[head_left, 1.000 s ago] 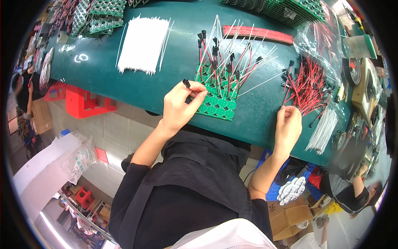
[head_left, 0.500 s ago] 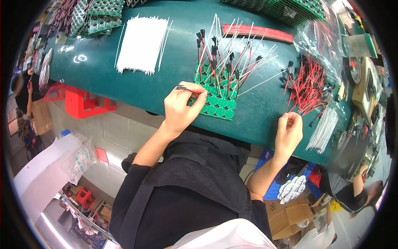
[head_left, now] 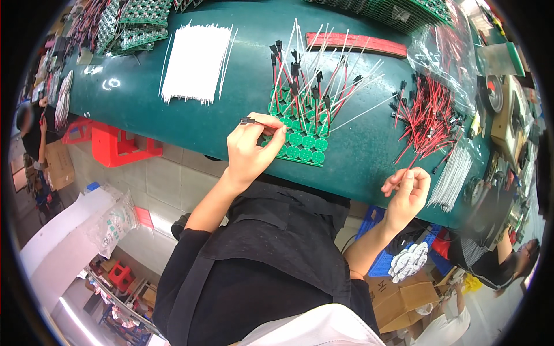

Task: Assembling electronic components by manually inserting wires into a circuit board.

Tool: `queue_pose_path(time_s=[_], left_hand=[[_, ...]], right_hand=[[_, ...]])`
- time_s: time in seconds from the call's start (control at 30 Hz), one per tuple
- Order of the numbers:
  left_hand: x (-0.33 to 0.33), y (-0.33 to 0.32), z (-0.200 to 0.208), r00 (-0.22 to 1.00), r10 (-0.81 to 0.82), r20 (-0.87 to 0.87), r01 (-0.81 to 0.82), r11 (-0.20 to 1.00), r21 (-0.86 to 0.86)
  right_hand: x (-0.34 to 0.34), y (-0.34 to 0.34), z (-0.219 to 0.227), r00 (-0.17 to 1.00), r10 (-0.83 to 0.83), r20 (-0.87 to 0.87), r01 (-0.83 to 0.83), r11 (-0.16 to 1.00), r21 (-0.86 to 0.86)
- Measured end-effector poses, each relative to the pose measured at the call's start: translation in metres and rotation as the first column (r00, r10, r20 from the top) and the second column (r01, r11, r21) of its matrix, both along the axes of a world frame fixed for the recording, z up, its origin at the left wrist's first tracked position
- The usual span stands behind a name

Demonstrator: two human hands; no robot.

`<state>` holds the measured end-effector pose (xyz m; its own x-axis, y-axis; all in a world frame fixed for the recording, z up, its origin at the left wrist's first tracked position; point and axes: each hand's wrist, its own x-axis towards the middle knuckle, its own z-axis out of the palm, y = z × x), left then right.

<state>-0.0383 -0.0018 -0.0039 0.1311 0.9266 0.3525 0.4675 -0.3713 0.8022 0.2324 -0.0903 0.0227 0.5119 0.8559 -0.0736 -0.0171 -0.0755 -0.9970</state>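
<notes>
My left hand is closed in a pinch on a connector lead with a black plug, over the near left part of a panel of round green circuit boards. Red and black leads with black plugs stand upright on the panel's far part, among thin white wires that lean outward. On the right, beside a heap of red and black connector leads, my right hand pinches a red wire between thumb and forefinger. That wire runs up toward the heap; its far end is hard to make out.
A dense block of white wires lies at the left. Another white bundle is beside the heap. Behind the panel lies a red bar. Stacked green boards and a clear plastic bag stand at the back right.
My right hand has moved nearer to me and slightly right, drawing a red wire from the heap's edge. The left hand has hardly moved.
</notes>
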Motion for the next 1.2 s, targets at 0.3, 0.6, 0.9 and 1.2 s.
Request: queue_pose_path(time_s=[0.3, 0.6, 0.9, 1.2], left_hand=[[0.000, -0.002, -0.002, 1.000, 0.009, -0.011, -0.009, 1.000, 0.007], [-0.007, 0.005, 0.007, 0.984, -0.101, -0.146, 0.104, 0.995, 0.011], [0.001, 0.008, 0.003, 0.998, -0.044, -0.043, 0.039, 0.993, -0.111], [-0.005, -0.012, 0.029, 0.873, -0.170, 0.456, 0.377, 0.829, -0.412]], right_hand=[[-0.006, -0.002, 0.000, 0.990, -0.030, -0.140, 0.051, 0.988, 0.148], [-0.017, 0.002, 0.007, 0.991, -0.072, -0.114, 0.099, 0.964, 0.247], [-0.047, -0.004, 0.016, 0.995, 0.086, -0.039, -0.081, 0.989, 0.125], [-0.091, 0.027, 0.000, 0.661, 0.360, 0.658, -0.524, 0.849, 0.062]])
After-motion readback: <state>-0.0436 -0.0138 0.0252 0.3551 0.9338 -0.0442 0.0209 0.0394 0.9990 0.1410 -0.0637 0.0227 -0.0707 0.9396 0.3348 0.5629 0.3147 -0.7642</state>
